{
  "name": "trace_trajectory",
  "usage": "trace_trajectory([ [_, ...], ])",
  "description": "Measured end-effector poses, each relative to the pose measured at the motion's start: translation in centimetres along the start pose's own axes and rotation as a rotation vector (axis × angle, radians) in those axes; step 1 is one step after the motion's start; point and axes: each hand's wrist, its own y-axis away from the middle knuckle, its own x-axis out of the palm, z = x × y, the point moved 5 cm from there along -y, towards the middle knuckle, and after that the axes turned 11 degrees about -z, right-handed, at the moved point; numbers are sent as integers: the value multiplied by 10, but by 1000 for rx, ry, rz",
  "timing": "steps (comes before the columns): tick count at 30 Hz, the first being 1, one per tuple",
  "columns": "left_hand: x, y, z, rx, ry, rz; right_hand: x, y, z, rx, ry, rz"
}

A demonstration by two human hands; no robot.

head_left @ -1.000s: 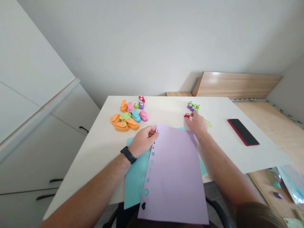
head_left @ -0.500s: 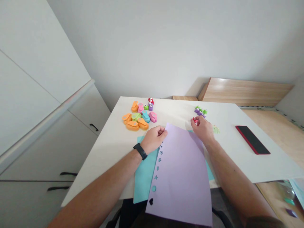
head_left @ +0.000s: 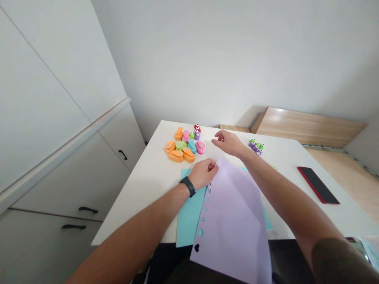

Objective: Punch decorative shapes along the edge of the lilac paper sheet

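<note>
My left hand [head_left: 203,172], with a dark watch on its wrist, pinches the top left corner of a purple paper sheet [head_left: 233,221]. A row of punched shapes, among them a heart and a circle, runs along that sheet's left edge. Beneath it lies a light blue sheet [head_left: 189,221]. My right hand [head_left: 227,142] hovers over the far part of the table, fingers apart and nothing visible in them. To its left sit small eyed paper punches, including a red one [head_left: 197,127] and a purple one [head_left: 197,135].
Larger craft punches in orange [head_left: 176,156], pink [head_left: 200,147], blue [head_left: 192,146] and green [head_left: 181,146] cluster at the back left of the white table [head_left: 142,185]. Several green and purple small punches [head_left: 256,146] stand at right. A black, red-edged flat object [head_left: 318,185] lies farther right.
My right hand has moved left, away from the small punches on the right, and the red punch at its fingers no longer shows. My left hand keeps its pinch. The view has shifted.
</note>
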Motion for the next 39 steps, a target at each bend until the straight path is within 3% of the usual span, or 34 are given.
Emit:
trace_trajectory([
  [4, 2, -1, 4, 24, -20, 4, 41, -43, 14, 105, 4, 59],
  [8, 3, -2, 7, 35, -38, -9, 75, -64, 17, 170, 10, 99],
  [17, 4, -1, 6, 32, -50, -14, 102, -76, 8, 251, 12, 119],
  [30, 3, -1, 7, 38, -54, -15, 97, -65, -2, 300, -129, 99],
  [34, 2, -2, 6, 33, -50, -23, 75, -57, -5, 297, -234, 29],
  [39, 0, -2, 4, 10, -36, -34, 28, -29, -19, 270, -448, -62],
])
